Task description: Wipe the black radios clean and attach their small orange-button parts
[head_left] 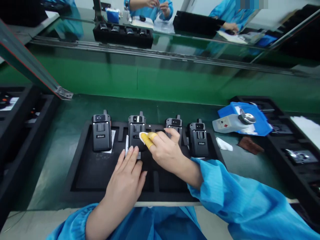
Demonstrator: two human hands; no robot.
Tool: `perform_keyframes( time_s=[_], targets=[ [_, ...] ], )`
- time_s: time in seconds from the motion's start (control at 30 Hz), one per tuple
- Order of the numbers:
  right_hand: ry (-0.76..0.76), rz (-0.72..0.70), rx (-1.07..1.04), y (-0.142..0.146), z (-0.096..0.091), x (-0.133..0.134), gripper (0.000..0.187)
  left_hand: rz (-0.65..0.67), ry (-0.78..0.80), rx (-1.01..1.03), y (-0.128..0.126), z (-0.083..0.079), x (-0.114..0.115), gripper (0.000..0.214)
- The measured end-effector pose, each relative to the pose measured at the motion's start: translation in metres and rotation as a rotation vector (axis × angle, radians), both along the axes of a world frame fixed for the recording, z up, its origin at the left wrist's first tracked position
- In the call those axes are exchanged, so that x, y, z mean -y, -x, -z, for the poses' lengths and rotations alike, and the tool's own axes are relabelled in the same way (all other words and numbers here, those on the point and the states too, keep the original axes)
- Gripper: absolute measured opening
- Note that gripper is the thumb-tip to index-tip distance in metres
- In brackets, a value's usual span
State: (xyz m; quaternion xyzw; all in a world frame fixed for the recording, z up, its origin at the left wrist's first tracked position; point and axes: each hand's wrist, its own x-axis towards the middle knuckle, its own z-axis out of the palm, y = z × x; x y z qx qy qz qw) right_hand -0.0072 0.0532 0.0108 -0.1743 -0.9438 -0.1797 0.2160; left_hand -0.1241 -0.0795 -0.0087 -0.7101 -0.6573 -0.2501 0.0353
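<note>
Several black two-way radios stand in a black foam tray (82, 180) in front of me. My right hand (166, 150), with yellow finger cots on two fingers, pinches a small white cloth (143, 137) against the back of the second radio from the left (137, 128). The fingers of my left hand (128, 173) lie outstretched, their tips at the lower end of that same radio. To its left is another radio (101, 133) marked "Riton". A third radio (173, 124) is partly hidden behind my right hand, and a fourth radio (199, 140) sits at the right.
At the right, a metal-topped bottle (227, 123) leans on a blue bin (261, 123), near a white cloth (224, 144) and a brown cloth (250, 145). Foam trays flank both sides, including a right tray (277, 156). A metal post (32, 63) rises at left; co-workers sit beyond the green partition (160, 80).
</note>
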Motion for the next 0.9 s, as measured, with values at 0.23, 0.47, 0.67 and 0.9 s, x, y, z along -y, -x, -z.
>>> perform_keyframes(
  time_s=[0.23, 0.47, 0.67, 0.9],
  targets=[
    [0.026, 0.093, 0.038, 0.000, -0.020, -0.020, 0.022, -0.038, -0.061, 0.133, 0.016, -0.015, 0.013, 0.023],
    [-0.031, -0.045, -0.043, 0.065, -0.029, -0.031, 0.024, -0.225, -0.045, 0.056, 0.056, -0.009, 0.030, 0.021],
    [-0.045, -0.149, 0.027, 0.107, -0.027, -0.038, 0.024, -0.258, -0.043, 0.080, 0.058, 0.002, 0.028, 0.023],
    [-0.080, -0.339, 0.059, 0.138, -0.012, -0.027, 0.024, -0.270, -0.055, 0.116, 0.059, 0.003, 0.027, 0.025]
  ],
)
